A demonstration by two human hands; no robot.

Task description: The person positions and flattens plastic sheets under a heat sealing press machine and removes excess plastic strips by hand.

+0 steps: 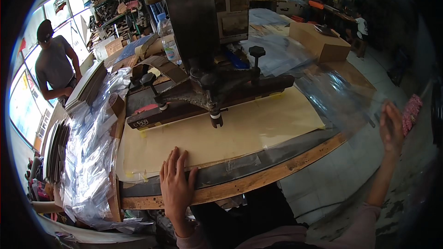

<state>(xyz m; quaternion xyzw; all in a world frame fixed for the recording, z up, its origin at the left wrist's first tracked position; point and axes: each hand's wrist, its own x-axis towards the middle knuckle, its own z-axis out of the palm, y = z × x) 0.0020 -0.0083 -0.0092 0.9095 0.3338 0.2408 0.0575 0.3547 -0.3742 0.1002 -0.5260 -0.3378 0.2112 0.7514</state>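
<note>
My left hand (176, 185) lies flat with its fingers stretched out, on the near edge of a cream sheet (221, 140). The sheet rests on a dark pad (258, 162) along the wooden table edge (272, 172). Over the sheet's far side sits the long dark bar (184, 110) of a heavy press (196, 32), with black knobs on its arms. Out to the right, past the table, my right hand (391, 128) is raised with its fingers stretched upward; I see nothing held in it. A pink, rough-textured thing (411, 113) is close beside it.
Clear plastic sheets (90, 157) heap on the left, beside stacked boards (57, 150). More plastic (332, 92) spreads over the table's right side, with a cardboard box (318, 41) behind. A plastic bottle (168, 39) stands behind the press. A person (57, 64) stands at left.
</note>
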